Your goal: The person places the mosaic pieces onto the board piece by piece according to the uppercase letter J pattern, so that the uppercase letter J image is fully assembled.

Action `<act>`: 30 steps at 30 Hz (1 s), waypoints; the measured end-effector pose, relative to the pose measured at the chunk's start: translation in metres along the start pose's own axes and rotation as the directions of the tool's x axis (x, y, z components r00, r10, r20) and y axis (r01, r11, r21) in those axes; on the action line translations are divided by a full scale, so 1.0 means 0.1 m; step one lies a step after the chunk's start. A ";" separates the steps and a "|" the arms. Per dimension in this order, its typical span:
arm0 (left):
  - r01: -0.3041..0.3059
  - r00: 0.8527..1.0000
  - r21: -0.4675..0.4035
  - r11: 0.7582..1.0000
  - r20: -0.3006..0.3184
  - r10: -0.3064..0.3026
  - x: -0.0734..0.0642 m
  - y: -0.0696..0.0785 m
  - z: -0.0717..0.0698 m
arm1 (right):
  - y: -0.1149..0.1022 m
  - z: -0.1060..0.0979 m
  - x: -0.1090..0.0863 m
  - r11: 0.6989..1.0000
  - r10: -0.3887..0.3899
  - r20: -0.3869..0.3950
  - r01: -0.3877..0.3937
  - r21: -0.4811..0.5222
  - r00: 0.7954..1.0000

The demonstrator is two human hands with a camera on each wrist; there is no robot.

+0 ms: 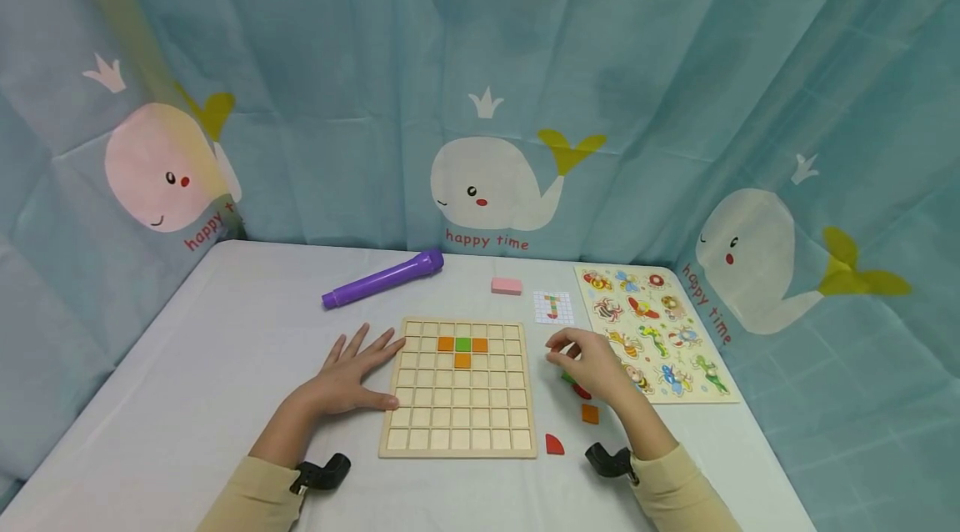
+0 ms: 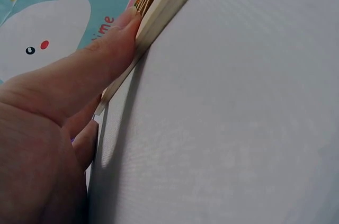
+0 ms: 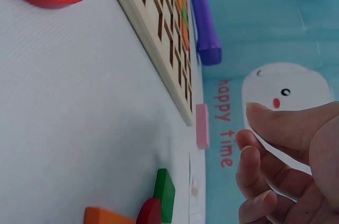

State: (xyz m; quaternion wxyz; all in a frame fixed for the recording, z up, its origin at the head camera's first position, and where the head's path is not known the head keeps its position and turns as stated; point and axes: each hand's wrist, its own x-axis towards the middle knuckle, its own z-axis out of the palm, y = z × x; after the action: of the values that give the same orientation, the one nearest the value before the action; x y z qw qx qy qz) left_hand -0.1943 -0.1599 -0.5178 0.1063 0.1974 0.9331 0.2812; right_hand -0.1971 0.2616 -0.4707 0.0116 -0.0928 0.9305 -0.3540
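Note:
A wooden grid board (image 1: 459, 440) lies on the table with three orange squares (image 1: 462, 360) and a green square (image 1: 462, 344) set in its upper cells. My left hand (image 1: 341, 382) spreads its fingers flat, with the thumb and a fingertip touching the board's left edge. To the right of the board hovers my right hand (image 1: 588, 361), its fingers loosely bent and nothing visible between them. Below that hand are a green block (image 3: 164, 196) and a dark red piece (image 3: 150, 212), partly hidden in the head view. Nearer lie a loose orange square (image 1: 590, 414) and a red quarter-circle (image 1: 554, 444).
Behind the board lie a purple microphone-shaped toy (image 1: 382, 280) and a pink block (image 1: 506, 287). A small pattern card (image 1: 553, 308) showing a coloured hook shape is at the right. Beside it rests an insect puzzle board (image 1: 656, 332). A whale-print curtain (image 1: 337, 140) hangs behind the table.

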 end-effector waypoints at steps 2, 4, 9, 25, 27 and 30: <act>-0.002 1.000 0.001 1.000 0.004 0.002 0.00 -0.01 0.01 | 0.04 0.00 -0.01 1.000 0.013 0.002 -0.013 -0.003 1.000; -0.006 1.000 -0.001 1.000 0.006 0.006 0.00 -0.02 0.01 | 0.09 -0.01 -0.03 1.000 0.025 0.005 -0.025 -0.005 1.000; -0.012 1.000 -0.005 1.000 0.000 0.012 0.00 -0.03 0.02 | 0.16 -0.05 -0.07 0.999 0.049 0.010 -0.049 0.001 0.999; -0.012 1.000 0.001 1.000 -0.003 0.012 0.00 -0.02 0.02 | 0.32 -0.04 -0.11 0.988 0.144 0.042 -0.141 -0.068 0.989; -0.010 1.000 0.004 1.000 0.000 0.010 -0.01 -0.02 0.02 | 0.33 -0.03 -0.10 0.985 0.158 0.048 -0.154 -0.077 0.986; -0.009 1.000 0.005 1.000 0.000 0.009 0.00 -0.01 0.01 | 0.34 -0.01 -0.09 0.981 0.171 0.042 -0.166 -0.098 0.984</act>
State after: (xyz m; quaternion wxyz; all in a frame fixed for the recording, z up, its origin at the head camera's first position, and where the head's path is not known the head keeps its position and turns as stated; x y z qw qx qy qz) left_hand -0.1939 -0.1604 -0.5191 0.1043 0.2020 0.9329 0.2792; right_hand -0.1943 0.2883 -0.4928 0.0606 -0.0231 0.9501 -0.3051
